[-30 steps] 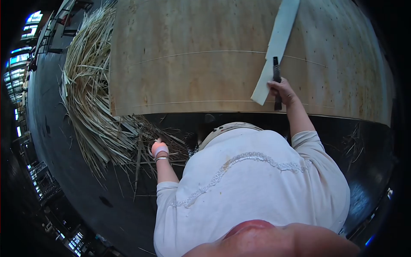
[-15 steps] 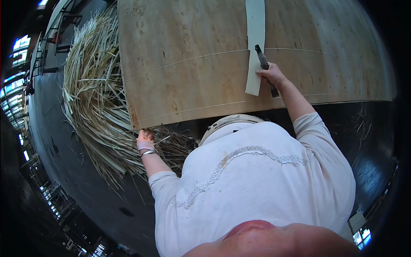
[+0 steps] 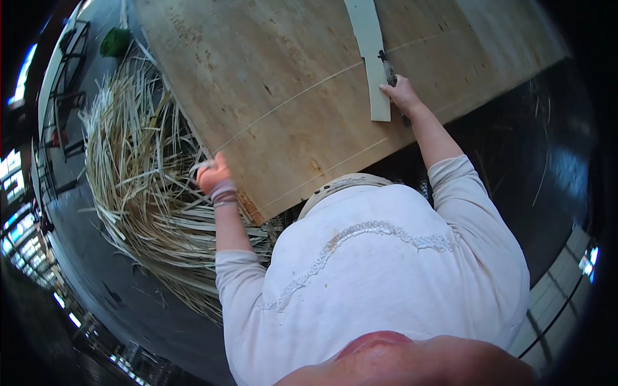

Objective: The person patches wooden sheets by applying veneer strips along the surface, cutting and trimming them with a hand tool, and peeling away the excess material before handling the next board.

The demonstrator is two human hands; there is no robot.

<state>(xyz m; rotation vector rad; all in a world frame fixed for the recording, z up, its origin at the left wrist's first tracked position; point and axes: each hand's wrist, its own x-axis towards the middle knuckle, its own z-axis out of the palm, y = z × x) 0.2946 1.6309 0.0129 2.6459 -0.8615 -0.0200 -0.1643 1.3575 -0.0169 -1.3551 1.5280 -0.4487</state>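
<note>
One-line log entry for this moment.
right hand: holds dark tool, at edge of pale strip | left hand: at left edge of wooden board, by fibrous pile | left grip: unclear

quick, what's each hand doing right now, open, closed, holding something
Left hand: by the board's left edge; open or closed cannot be told.
Right hand: closed, holding a dark tool.

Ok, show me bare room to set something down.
The flat brown plywood sheet is mostly open between the long white strip and its own left edge, and right of the right hand. Crowded: past that edge, by the left hand, a tangled heap of tan strips.
</note>
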